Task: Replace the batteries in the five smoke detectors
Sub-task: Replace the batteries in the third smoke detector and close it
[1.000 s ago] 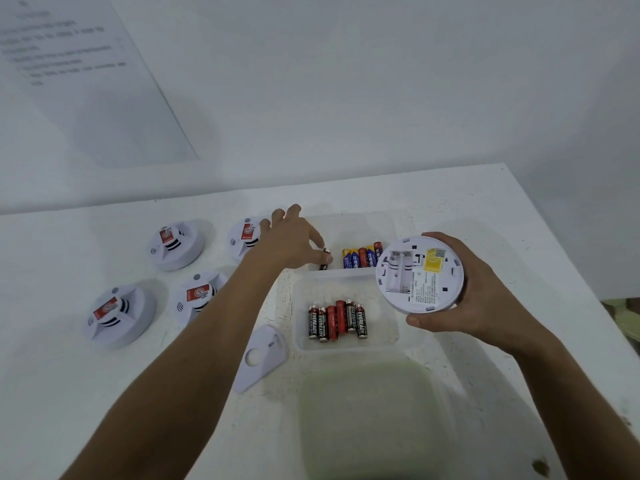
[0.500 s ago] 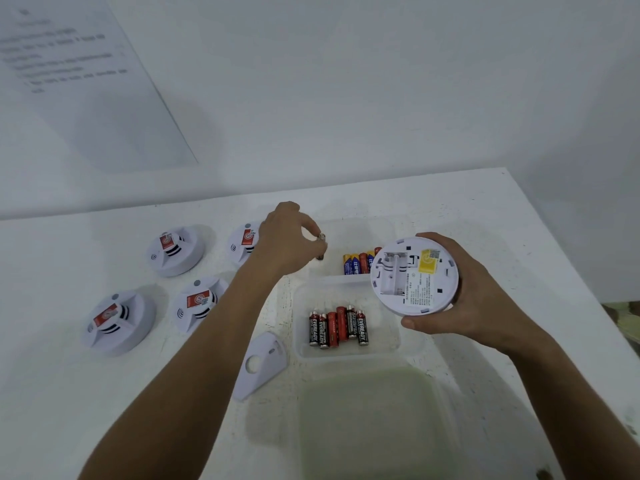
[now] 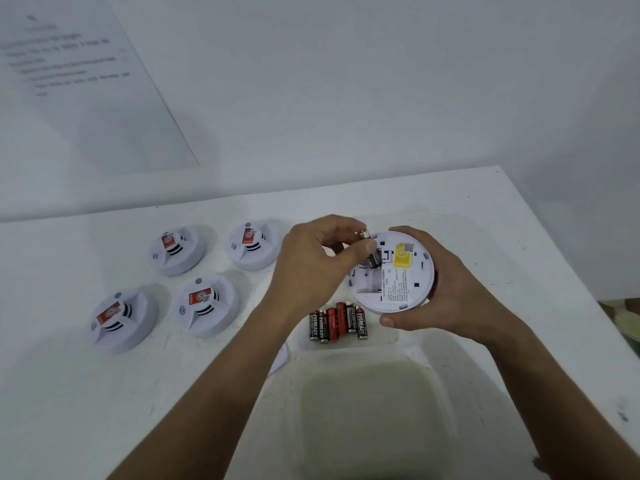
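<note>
My right hand (image 3: 446,299) holds a white round smoke detector (image 3: 403,285) back side up, its battery bay open and a yellow label beside it. My left hand (image 3: 311,268) pinches a battery (image 3: 370,249) by its upper end, with the lower end touching the open bay. Several black and red batteries (image 3: 337,323) lie in a clear tray (image 3: 381,341) just below the detector. Several more detectors rest face up on the table at the left, among them one at the near left (image 3: 121,318) and one beside it (image 3: 204,304).
A white table (image 3: 69,393) carries everything, its right edge near my right forearm. A second clear container (image 3: 374,410) stands in front of the battery tray. A white cover plate (image 3: 280,356) peeks out under my left forearm. A printed sheet (image 3: 69,64) hangs on the wall.
My left hand has carried the battery from the far tray rightward to the detector's open bay. My right hand has brought the detector slightly left and closer.
</note>
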The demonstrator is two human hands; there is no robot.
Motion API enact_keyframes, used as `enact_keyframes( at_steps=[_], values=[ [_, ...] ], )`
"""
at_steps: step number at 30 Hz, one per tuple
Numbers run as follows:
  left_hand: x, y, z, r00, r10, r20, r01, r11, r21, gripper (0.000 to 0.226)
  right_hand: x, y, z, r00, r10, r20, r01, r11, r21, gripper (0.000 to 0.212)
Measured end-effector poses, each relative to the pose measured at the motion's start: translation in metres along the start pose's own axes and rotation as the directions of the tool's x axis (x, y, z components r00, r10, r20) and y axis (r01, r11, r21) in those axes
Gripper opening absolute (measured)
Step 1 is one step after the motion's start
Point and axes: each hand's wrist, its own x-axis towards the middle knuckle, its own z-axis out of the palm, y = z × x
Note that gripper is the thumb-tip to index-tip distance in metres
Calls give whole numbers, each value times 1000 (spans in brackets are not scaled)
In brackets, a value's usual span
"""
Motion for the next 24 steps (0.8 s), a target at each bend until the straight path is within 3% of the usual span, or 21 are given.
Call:
enact_keyframes(
  at_steps=[3,7,14,20,24],
  values=[
    [-3,-7,3,999,30,34,-33,997,76,17,-3,-1,-1,1000,6,1,-6,1000,17,99],
    [-8,-10,3,993,12,119,-17,999,41,23,-3,-4,-3,1000,10,14,-10,1000,22,96],
    [-10,-18,-11,905,38,425,-63,997,46,89,-4,-4,-5,1000,20,1,-20,999,35,95],
    [-13,-26,-6,900,171,402,-227,969,95,75,-2,-7,-5,999,32,16,-33,999,40,87],
    [-5,-23,-13,886,113,450,-165,983,78,67,-2,-6,-11,999,42,24,-43,999,29,91]
  ],
)
